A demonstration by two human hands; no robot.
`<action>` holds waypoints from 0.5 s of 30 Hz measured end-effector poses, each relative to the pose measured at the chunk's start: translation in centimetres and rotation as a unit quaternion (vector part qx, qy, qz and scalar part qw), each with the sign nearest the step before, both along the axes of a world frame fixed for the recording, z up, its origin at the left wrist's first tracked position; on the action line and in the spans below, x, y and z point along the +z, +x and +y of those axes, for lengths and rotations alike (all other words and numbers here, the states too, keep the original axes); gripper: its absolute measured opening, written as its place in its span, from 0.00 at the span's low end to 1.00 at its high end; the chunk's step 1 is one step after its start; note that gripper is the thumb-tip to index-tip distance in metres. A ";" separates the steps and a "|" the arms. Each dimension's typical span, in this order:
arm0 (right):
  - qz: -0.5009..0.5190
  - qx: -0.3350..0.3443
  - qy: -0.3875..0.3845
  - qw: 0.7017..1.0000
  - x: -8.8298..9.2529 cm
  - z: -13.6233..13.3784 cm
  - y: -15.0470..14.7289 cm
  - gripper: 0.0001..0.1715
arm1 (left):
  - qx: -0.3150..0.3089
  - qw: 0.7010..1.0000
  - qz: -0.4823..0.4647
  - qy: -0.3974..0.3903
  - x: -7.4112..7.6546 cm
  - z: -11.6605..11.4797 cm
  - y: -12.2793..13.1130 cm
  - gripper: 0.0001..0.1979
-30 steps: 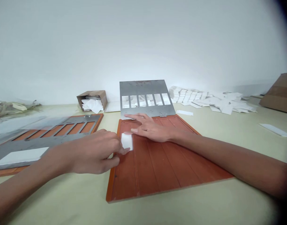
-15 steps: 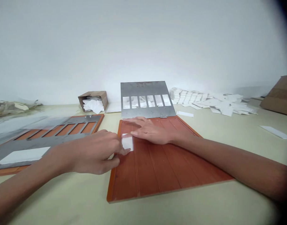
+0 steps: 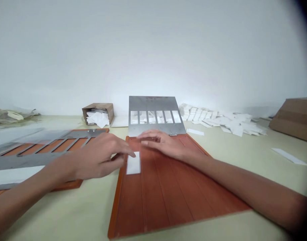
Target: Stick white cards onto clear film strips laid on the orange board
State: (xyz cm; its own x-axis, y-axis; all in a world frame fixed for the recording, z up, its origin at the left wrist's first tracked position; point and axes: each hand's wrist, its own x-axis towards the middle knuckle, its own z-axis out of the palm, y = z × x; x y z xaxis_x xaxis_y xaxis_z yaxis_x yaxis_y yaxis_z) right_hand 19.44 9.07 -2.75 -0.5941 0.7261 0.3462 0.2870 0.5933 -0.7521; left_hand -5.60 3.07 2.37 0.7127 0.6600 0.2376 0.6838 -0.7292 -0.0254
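Observation:
A small white paper strip point(image 3: 133, 163) lies in the leftmost groove of an orange-brown grooved board point(image 3: 168, 187) in front of me. My left hand point(image 3: 98, 157) hovers just left of the strip, its index finger stretched to the strip's top end and the other fingers loosely curled. My right hand point(image 3: 166, 144) lies flat and open on the board's far part, fingers pointing left, just beyond the strip. A grey metal stencil plate point(image 3: 156, 115) with several rectangular windows stands hinged up at the board's far edge.
A second board under a slotted metal plate point(image 3: 43, 147) lies at left, with a white sheet point(image 3: 13, 174) on it. A small cardboard box of white slips point(image 3: 98, 113) sits behind. Heaps of white slips point(image 3: 223, 118) lie at back right, near a brown box point(image 3: 294, 117).
The view tipped down and closer. My left hand let go of its pinch at the strip's near end and now points a finger at its far end. My right hand lifted off the strip.

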 end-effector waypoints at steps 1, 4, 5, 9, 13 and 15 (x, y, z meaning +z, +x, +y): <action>-0.012 -0.012 -0.005 1.000 0.3 -0.1 -0.3 0.14 | 0.001 0.998 -0.057 -0.017 -0.3 0.8 -0.2 0.19; -0.079 -0.021 -0.053 0.995 1.6 -0.1 -1.5 0.18 | 0.052 0.963 -0.256 -0.064 -2.0 3.7 -0.8 0.19; -0.113 -0.018 -0.075 0.991 2.1 0.0 -2.0 0.22 | 0.076 0.950 -0.294 -0.070 -2.6 4.5 -1.1 0.18; -0.283 0.008 -0.110 0.953 4.6 1.4 -4.2 0.37 | 0.138 0.909 -0.381 -0.097 -4.5 6.6 -1.9 0.19; -0.427 0.042 -0.110 0.896 6.4 2.2 -6.4 0.30 | 0.149 0.877 -0.436 -0.140 -5.0 6.9 -2.0 0.18; -0.466 0.060 -0.114 0.875 6.9 2.0 -7.1 0.28 | 0.142 0.865 -0.453 -0.161 -5.2 7.1 -1.9 0.17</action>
State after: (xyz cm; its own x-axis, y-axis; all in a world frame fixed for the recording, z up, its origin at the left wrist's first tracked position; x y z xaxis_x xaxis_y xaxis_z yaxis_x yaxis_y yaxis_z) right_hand 12.37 11.09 4.16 -0.6176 0.6268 -0.4750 0.7852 0.5258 -0.3271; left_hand -7.50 10.16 -2.84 0.1279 0.9142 0.3845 0.4692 -0.3973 0.7887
